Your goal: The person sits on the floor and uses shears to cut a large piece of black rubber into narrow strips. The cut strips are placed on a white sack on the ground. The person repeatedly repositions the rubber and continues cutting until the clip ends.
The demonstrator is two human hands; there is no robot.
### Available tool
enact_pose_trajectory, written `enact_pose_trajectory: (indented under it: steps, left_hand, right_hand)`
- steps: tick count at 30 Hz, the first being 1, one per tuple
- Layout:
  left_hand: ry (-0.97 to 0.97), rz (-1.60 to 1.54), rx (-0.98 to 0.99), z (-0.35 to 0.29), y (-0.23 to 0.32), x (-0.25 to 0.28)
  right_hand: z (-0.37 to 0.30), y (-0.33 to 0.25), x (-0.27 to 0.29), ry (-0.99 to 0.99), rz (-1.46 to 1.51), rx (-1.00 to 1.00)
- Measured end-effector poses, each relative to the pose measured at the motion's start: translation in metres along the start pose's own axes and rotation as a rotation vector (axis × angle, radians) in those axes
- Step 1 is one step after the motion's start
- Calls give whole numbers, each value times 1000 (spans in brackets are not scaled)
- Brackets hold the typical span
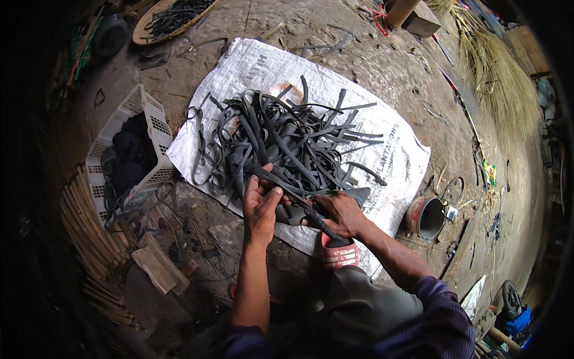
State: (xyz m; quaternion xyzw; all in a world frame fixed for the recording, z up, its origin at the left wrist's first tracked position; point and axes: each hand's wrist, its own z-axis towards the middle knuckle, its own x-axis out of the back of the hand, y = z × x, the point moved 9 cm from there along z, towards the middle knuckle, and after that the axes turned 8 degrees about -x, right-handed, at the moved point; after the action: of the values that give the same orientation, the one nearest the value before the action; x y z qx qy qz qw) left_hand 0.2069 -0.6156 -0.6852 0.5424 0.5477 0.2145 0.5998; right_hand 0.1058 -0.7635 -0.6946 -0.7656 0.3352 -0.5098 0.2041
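A tangled heap of black rubber strips point(287, 143) lies on a white woven sack point(382, 113). At the heap's near edge, my left hand point(260, 206) is closed on a dark rubber strip point(272, 178), pinched between thumb and fingers. My right hand point(339, 214), just to its right, grips what look like scissors point(320, 222) with black-wrapped handles. Their blades point up and left towards the strip, and where they meet it is hard to make out. A wider black rubber piece point(359, 194) shows behind my right hand.
Left of the sack stands a white plastic crate point(156, 128) with dark material inside. A round woven tray point(143, 30) holds more strips at the far left. A reddish bucket point(427, 216) sits at the right. Wooden boards point(160, 263) and bundled straw point(502, 84) lie around.
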Motion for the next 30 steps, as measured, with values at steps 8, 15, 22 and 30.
enact_pose_trajectory:
  steps: [8,15,22,30]
  left_hand:
    - [-69,57,41,-4,-4,-7]
    - [-45,13,16,-3,-2,-4]
    - [-23,6,26,-4,-3,-4]
    - [-70,64,9,-5,-4,-6]
  right_hand:
    - [-2,6,-3,-82,19,-54]
    - [-2,-2,-2,-29,22,-7]
    - [-4,1,1,-31,93,-24]
    - [-1,2,-5,1,49,0]
